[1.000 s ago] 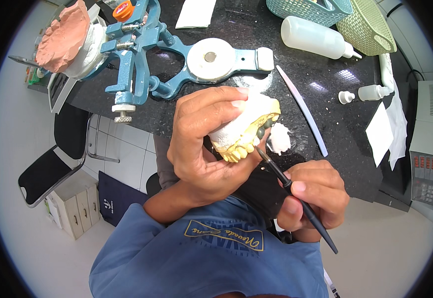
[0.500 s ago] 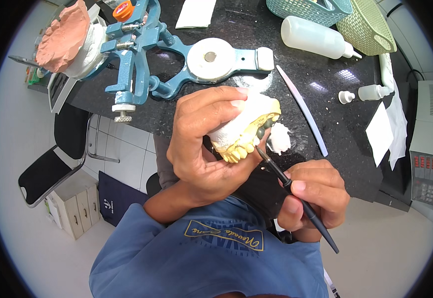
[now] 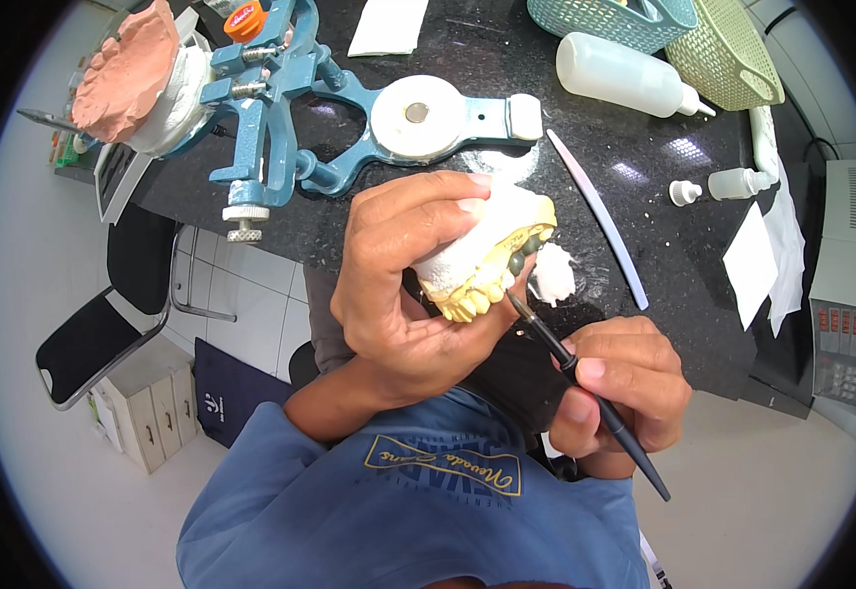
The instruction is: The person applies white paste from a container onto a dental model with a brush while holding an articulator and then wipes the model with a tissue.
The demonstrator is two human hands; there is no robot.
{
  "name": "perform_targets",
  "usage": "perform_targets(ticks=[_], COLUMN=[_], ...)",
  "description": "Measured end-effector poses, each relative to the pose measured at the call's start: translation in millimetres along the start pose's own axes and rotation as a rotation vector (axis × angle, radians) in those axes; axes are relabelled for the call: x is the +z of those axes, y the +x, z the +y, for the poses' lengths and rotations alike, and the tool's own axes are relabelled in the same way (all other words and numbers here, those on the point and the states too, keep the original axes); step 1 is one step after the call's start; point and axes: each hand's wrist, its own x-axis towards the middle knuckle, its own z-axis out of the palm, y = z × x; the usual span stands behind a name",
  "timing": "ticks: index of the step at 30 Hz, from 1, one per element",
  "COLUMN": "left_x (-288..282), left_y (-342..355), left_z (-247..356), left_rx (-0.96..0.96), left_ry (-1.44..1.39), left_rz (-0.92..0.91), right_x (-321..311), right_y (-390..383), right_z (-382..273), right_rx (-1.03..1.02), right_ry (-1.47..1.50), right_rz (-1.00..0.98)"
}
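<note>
A dental plaster model (image 3: 477,260) is in my left hand (image 3: 384,260), fingers wrapped over its white base. Its yellow teeth face down and toward me, and dark green tooth pieces sit along the right side of the arch. My right hand (image 3: 629,383) pinches a slim black brush (image 3: 595,393) like a pen. The brush's pointed tip is at the teeth just below the green pieces; whether it touches them I cannot tell. Past the model lies a blue dental articulator (image 3: 345,113), with a pink tooth cast (image 3: 126,74) on its left end.
On the dark stone bench (image 3: 624,236) lie a nail file (image 3: 600,218), a crumpled white wad (image 3: 554,273) and a squeeze bottle (image 3: 624,77). A small dropper bottle (image 3: 737,184) lies at right near white paper (image 3: 750,265). Two plastic baskets (image 3: 727,59) stand behind.
</note>
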Motion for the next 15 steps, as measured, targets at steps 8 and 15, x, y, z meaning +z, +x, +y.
perform_targets(ticks=[8,15], left_x=[-0.2,-0.5], left_y=[-0.2,0.5], left_z=[-0.6,0.5], left_rx=[0.005,0.003], left_ry=[0.0,0.008], left_rz=[0.0,-0.005], right_x=[2.4,1.3], right_y=[-1.4,0.0], right_z=[0.7,0.0], right_rx=[-0.005,0.0], right_ry=[0.01,0.01], right_rz=[0.032,0.029])
